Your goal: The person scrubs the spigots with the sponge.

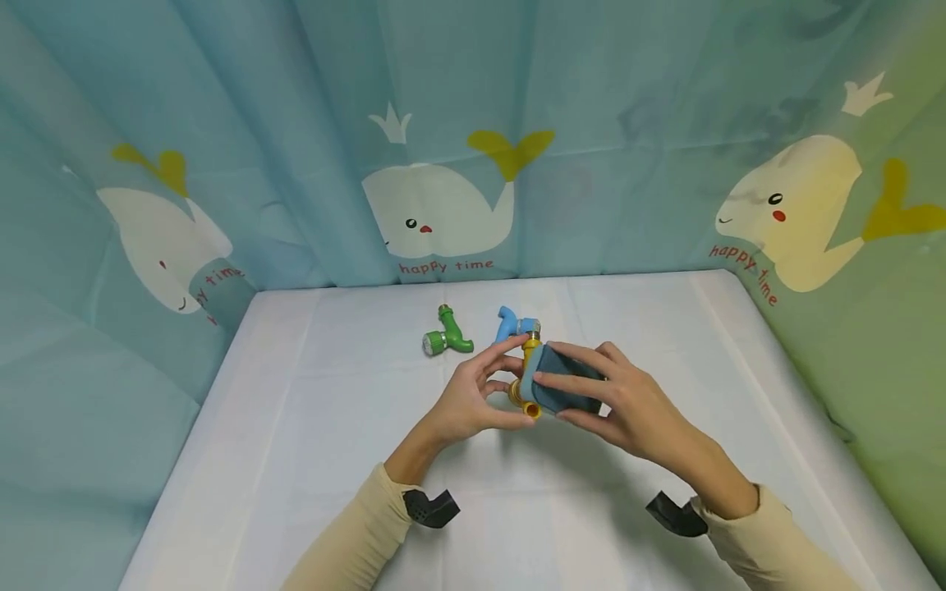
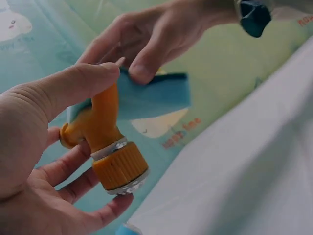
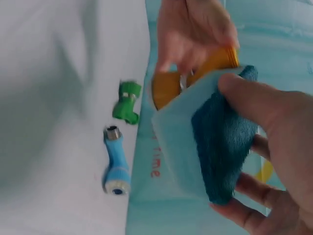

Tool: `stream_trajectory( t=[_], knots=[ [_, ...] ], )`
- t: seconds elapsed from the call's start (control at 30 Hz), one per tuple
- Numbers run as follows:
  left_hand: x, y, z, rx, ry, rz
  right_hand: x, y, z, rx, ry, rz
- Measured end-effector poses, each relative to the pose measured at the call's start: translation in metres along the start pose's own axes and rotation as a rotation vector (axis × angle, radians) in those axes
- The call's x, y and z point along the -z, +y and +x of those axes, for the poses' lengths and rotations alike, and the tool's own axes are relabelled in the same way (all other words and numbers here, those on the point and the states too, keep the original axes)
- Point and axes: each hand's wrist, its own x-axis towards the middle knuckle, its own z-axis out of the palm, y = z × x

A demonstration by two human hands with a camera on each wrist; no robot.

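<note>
My left hand [image 1: 467,398] grips a yellow plastic tap [image 2: 103,127] between thumb and fingers, raised above the table. The tap's ribbed knob points downward in the left wrist view. Pinched in my right hand [image 1: 643,402] is a blue sponge [image 3: 183,134] with a darker, rough-looking side [image 3: 225,147]. The sponge's lighter side lies against the yellow tap and hides part of it in the head and right wrist views. Just beyond the hands, a light blue tap [image 1: 508,325] lies on the table, partly covered by the left fingers and yellow tap.
A green tap [image 1: 451,335] lies to the left of the blue one. Under them is a table with a white cover [image 1: 318,460]. Blue-green curtains [image 1: 310,164] printed with whales stand along the back and sides. A black wrist device [image 1: 431,508] sits at each sleeve.
</note>
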Motion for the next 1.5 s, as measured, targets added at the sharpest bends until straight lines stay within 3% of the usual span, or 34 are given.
stream_trajectory(
  t=[0.2, 0.3, 0.37, 0.47, 0.57, 0.63, 0.73, 0.9, 1.07, 1.27, 1.37, 1.5],
  knots=[
    [-0.001, 0.001, -0.002, -0.018, -0.041, -0.004, -0.001, 0.012, 0.01, -0.088, 0.065, -0.045],
    [-0.001, 0.0, -0.004, -0.018, -0.057, 0.011, -0.003, 0.021, 0.014, -0.141, 0.08, 0.007],
    [0.0, 0.0, -0.005, -0.027, -0.07, 0.026, -0.003, 0.028, 0.015, -0.178, 0.062, 0.108],
    [0.002, 0.002, -0.006, -0.042, -0.108, 0.055, 0.002, 0.04, 0.017, -0.248, -0.014, 0.398],
    [0.004, 0.004, -0.006, -0.052, -0.168, 0.068, 0.01, 0.053, 0.018, -0.291, -0.153, 0.662],
    [0.004, 0.004, -0.007, -0.049, -0.204, 0.066, 0.015, 0.061, 0.019, -0.295, -0.257, 0.737],
    [0.003, 0.003, -0.008, -0.034, -0.237, 0.046, 0.022, 0.07, 0.02, -0.278, -0.355, 0.733],
    [0.001, 0.001, -0.007, -0.019, -0.266, 0.049, 0.027, 0.076, 0.025, -0.289, -0.373, 0.747],
    [0.0, 0.0, -0.009, -0.004, -0.292, 0.055, 0.023, 0.082, 0.028, -0.344, -0.531, 0.694],
    [0.002, 0.0, -0.008, 0.0, -0.291, 0.043, 0.025, 0.08, 0.03, -0.333, -0.5, 0.718],
    [0.003, 0.0, -0.009, 0.011, -0.295, 0.009, 0.023, 0.078, 0.03, -0.352, -0.516, 0.649],
    [0.002, 0.001, -0.007, 0.001, -0.286, 0.017, 0.025, 0.078, 0.026, -0.362, -0.433, 0.66]
  ],
)
